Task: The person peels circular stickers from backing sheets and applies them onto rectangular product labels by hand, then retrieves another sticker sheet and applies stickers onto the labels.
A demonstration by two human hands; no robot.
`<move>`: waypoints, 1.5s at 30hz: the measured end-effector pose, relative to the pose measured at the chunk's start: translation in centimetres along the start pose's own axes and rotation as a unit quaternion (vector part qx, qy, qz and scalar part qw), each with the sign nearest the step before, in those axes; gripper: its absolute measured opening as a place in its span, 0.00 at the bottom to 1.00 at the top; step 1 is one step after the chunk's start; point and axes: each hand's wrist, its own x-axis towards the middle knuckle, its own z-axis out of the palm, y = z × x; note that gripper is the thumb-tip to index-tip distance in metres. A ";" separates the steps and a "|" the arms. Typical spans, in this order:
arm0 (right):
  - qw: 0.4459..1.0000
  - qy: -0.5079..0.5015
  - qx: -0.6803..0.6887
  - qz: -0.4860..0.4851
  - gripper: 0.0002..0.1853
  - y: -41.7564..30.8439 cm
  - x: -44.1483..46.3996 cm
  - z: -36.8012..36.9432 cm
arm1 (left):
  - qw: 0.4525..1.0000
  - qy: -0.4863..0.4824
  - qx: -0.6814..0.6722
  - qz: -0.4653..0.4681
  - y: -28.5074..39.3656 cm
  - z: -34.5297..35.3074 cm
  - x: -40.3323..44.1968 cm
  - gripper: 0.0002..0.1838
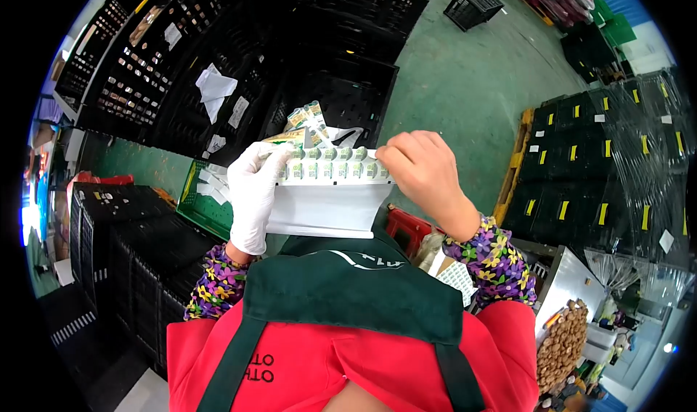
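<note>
Had, at far left, stacked black crates (pixel 156 249) near the forearm, then a green crate (pixel 190 217) holding white paper scraps, just beside the gloved wrist. Gripped the left end of the label sheet (pixel 330 171) with the white-gloved left hand (pixel 253 187), in a closed thumb-and-finger pinch. Called there for a light hold at the margin, likely best for leaving the stickers uncreased. Pointed those fingers forward, away from the body, with the wrist nearly straight. Could not tell the printed packet (pixel 292 137) at the fingertips as held or merely lying behind.

Spread the sheet between both hands, in front of the apron (pixel 348 288), with rows of stickers uppermost and blank white paper (pixel 319 207) drooping below. Needed even tension from both ends, by judgement, for a flat strip without tears.

Pinched the upper right corner with the bare right hand (pixel 428 166), with fingers curled nearly shut, knuckles up, and forearm slanting in from lower right, well apart from the wrapped crates (pixel 581 169).
</note>
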 end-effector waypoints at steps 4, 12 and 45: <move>0.992 0.095 -0.021 -0.085 0.08 0.0 -1.3 0.9 | 0.997 0.015 0.009 -0.069 -0.6 -0.2 0.7 0.07; 0.651 -0.008 0.643 0.404 0.05 -1.7 3.5 1.3 | 0.982 -0.105 0.116 0.107 -0.5 1.5 -0.5 0.06; 0.707 -0.103 0.596 0.366 0.12 -3.6 4.2 4.3 | 0.955 -0.132 0.173 0.202 -2.0 1.9 -3.0 0.07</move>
